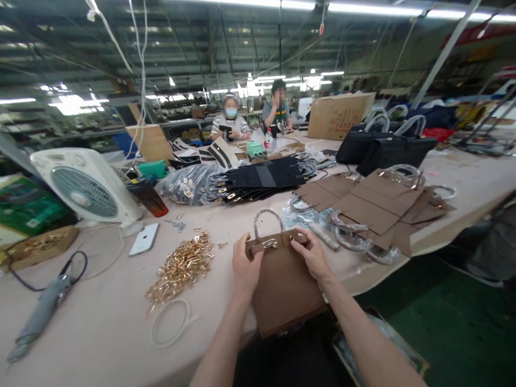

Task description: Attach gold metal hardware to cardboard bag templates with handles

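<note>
A brown handbag [287, 290] rests at the table's front edge, its plastic-wrapped handle [269, 215] standing up at the far side. My left hand [245, 269] grips the bag's upper left corner, thumb on the front beside a shiny metal fitting [270, 244]. At the upper right corner, my right hand [312, 255] holds the bag with its thumb pressed near a second small metal fitting. The fingers of both hands are partly hidden behind the bag. To the left lies a heap of gold-coloured metal fittings [181, 269].
A clear ring of tubing [170, 322], a phone [144, 239], a grey power screwdriver [42, 314] and a white fan [84, 185] are on the left. Brown bag pieces [374, 207] lie right, black bags [387, 145] behind them. Black panels [262, 180] are stacked ahead. Two people [230, 121] sit across.
</note>
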The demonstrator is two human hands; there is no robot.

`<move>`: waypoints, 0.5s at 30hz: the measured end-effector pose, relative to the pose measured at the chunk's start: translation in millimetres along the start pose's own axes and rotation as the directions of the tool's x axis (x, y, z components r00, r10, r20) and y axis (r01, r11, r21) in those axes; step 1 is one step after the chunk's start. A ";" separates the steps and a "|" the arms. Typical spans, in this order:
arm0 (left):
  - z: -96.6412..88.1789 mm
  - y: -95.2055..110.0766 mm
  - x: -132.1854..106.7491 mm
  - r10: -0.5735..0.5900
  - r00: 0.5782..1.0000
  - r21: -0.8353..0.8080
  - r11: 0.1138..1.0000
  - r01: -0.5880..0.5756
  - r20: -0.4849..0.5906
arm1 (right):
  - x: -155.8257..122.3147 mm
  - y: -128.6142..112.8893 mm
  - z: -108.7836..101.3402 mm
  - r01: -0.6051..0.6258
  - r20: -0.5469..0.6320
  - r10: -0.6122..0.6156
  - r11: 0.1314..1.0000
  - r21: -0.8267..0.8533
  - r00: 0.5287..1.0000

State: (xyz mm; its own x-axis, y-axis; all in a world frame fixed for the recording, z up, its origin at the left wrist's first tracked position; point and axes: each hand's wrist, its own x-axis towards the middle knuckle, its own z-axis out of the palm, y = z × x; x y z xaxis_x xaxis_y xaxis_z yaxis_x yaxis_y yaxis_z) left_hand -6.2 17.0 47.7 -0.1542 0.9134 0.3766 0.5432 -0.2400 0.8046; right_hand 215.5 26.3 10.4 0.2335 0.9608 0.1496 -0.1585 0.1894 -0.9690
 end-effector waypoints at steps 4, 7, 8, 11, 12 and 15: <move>10.8 -5.5 -3.8 -0.149 0.987 -0.140 0.978 0.157 0.067 | -0.7 -0.5 -2.2 -0.038 -0.014 0.039 0.997 0.061 0.999; 14.1 -12.4 -6.9 -0.255 0.965 -0.332 0.907 0.259 0.056 | -1.7 -1.6 -2.4 -0.024 -0.019 0.025 0.996 0.088 0.999; 14.2 -14.5 -8.6 -0.322 0.943 -0.407 0.852 0.329 0.087 | -2.2 -2.0 -2.2 -0.016 -0.014 0.018 0.996 0.087 1.000; 12.9 -18.3 -15.0 -0.499 0.831 -0.578 0.612 0.539 0.247 | -3.4 -2.2 -1.4 0.000 -0.008 0.000 0.997 0.078 1.000; 12.4 -18.8 -16.9 -0.520 0.805 -0.610 0.549 0.572 0.286 | -3.7 -1.8 -1.3 0.003 -0.008 -0.003 0.997 0.078 1.000; 12.1 -19.0 -20.2 -0.471 0.822 -0.687 0.482 0.544 0.320 | -3.8 -0.4 -1.4 0.001 -0.010 0.000 0.997 0.075 1.000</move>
State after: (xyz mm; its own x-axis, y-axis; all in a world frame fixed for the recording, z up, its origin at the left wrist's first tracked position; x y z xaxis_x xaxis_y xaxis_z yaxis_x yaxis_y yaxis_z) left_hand -3.4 7.1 19.3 -0.1182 0.9691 -0.2163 -0.3886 0.1554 0.9082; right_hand 215.9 22.3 10.0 0.2431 0.9587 0.1473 -0.2298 0.2045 -0.9515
